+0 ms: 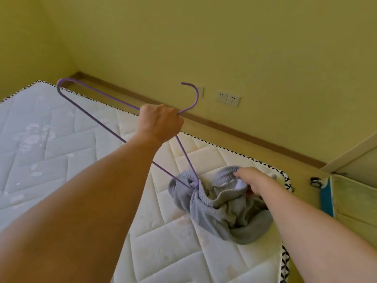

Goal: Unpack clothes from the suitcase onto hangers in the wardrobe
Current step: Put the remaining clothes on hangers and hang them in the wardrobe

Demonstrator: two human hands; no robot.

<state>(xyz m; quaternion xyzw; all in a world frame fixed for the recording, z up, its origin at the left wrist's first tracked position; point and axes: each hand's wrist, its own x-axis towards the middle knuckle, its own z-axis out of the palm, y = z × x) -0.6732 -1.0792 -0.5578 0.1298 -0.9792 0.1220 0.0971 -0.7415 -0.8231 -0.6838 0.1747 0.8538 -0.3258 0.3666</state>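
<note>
1. A purple wire hanger (106, 117) is gripped at its neck by the left hand (161, 122), whose fingers are curled tightly round the wire; the hook curves up beyond the knuckles.
2. The hanger is held tilted above the mattress (51, 139), one rounded end raised over the mattress's far edge, the other end lowered into a grey knitted garment (224, 207).
3. The lower end of the hanger is seen tucked inside a ribbed opening of the garment, where the fabric is bunched round the wire.
4. The garment lies crumpled on the mattress, near its right-hand corner, with part of it lifted off the surface.
5. A ribbed edge of the garment is pinched by the right hand (252, 181), fingers curled over the fabric and the thumb hidden from view.
6. A patterned black-and-white trim is seen running along the mattress's edge.
7. Beyond the mattress's right-hand corner, a suitcase (355, 203) is seen open on the floor, with a blue rim and a wheel (315, 181) facing the mattress.
8. On the yellow wall (224, 37) behind the mattress, wall sockets (228, 98) are mounted just above a wooden skirting board (244, 131).
9. The wardrobe cannot be identified with certainty; only a pale panel is visible above the suitcase.
</note>
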